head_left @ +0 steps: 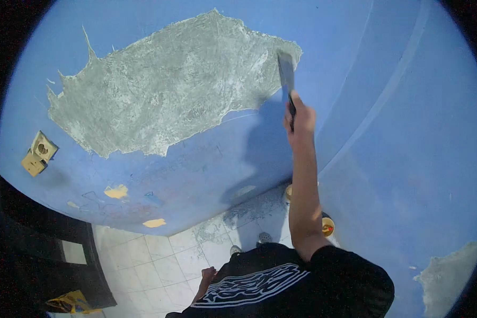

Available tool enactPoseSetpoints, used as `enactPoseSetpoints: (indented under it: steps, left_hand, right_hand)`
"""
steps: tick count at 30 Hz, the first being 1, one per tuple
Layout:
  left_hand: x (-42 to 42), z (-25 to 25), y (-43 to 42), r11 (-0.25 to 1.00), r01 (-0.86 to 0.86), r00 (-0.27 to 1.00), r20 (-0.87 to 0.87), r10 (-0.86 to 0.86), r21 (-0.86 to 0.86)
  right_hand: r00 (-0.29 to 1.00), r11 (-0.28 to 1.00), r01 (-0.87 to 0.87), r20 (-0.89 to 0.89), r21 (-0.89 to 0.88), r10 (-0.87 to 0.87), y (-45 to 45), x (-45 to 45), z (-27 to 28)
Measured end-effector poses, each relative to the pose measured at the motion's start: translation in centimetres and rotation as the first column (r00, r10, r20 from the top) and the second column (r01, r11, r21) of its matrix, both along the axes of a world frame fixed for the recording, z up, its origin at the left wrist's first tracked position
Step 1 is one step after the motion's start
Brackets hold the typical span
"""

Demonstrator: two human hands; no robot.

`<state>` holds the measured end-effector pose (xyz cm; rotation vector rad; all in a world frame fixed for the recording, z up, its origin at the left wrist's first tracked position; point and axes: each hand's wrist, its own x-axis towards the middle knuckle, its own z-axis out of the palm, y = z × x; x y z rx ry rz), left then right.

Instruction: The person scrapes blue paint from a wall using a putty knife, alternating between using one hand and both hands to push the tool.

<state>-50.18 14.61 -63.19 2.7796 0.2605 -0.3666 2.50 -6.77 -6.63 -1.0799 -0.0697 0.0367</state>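
My right hand (300,119) is closed around the black handle of a scraper (286,69) and reaches up to the wall. The scraper's flat metal blade lies against the right end of a large grey bare patch (164,85), where the blue paint is gone and the edges are ragged. Low at my side, my left hand (209,273) hangs with its fingers curled in. No object shows in it, and it is well away from the wall.
A loose electrical socket box (40,151) sticks out of the wall at the left. Paint flakes lie on the white tiled floor (159,259) by my feet. A bucket (328,227) stands near the right wall, which has another bare patch (453,278). A yellow bag (71,302) is at lower left.
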Motion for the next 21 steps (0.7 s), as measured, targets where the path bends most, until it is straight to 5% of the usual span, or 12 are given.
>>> enactPoseSetpoints:
  steps: [1, 3, 4, 7, 11, 13, 15, 18, 21]
  left_hand:
    - [0.2, 0.4, 0.1, 0.989, 0.134, 0.980, 0.142, -0.143, 0.068]
    - [1.3, 0.5, -0.3, 0.999, -0.002, 0.995, -0.095, 0.007, 0.052]
    - [1.3, 0.7, -0.3, 1.000, -0.003, 1.000, -0.018, 0.003, -0.011]
    - [2.3, 2.5, 0.3, 0.992, 0.120, 0.972, -0.210, -0.109, 0.043]
    - [1.8, 1.3, 0.0, 0.991, -0.085, 0.988, -0.139, 0.070, -0.101]
    - [1.5, 1.7, -0.6, 0.993, 0.077, 0.975, -0.217, -0.055, 0.093]
    - [1.3, 0.5, -1.7, 0.994, -0.032, 0.983, -0.178, 0.050, 0.103]
    - [0.7, 0.8, -1.7, 0.983, 0.171, 0.958, -0.245, -0.150, 0.069]
    - [0.8, 0.9, -1.6, 0.993, 0.102, 0.927, -0.368, -0.073, 0.059]
  right_hand:
    - [1.000, 1.000, 0.000, -0.009, -0.001, 0.000, 0.8, 0.7, 0.8]
    - [1.000, 0.997, -0.016, 0.020, 0.072, 0.015, 2.5, 1.0, 2.0]
    - [0.999, 0.997, -0.022, 0.029, 0.075, 0.019, 2.3, 1.0, 2.0]
    - [1.000, 1.000, 0.001, 0.021, 0.003, -0.001, 0.2, 0.7, 0.1]
    - [0.974, 0.989, -0.102, 0.211, 0.102, 0.079, -1.3, -0.7, -2.1]
    - [0.966, 0.987, -0.131, 0.235, 0.091, 0.106, -1.6, -1.2, -2.6]
    - [0.982, 0.999, -0.046, 0.187, 0.026, 0.040, -1.4, -1.6, -3.2]
    - [0.983, 0.997, 0.073, 0.167, 0.034, -0.077, -0.5, -0.9, -4.4]
    - [0.990, 0.997, 0.064, 0.126, 0.034, -0.068, 1.0, 0.6, -0.8]
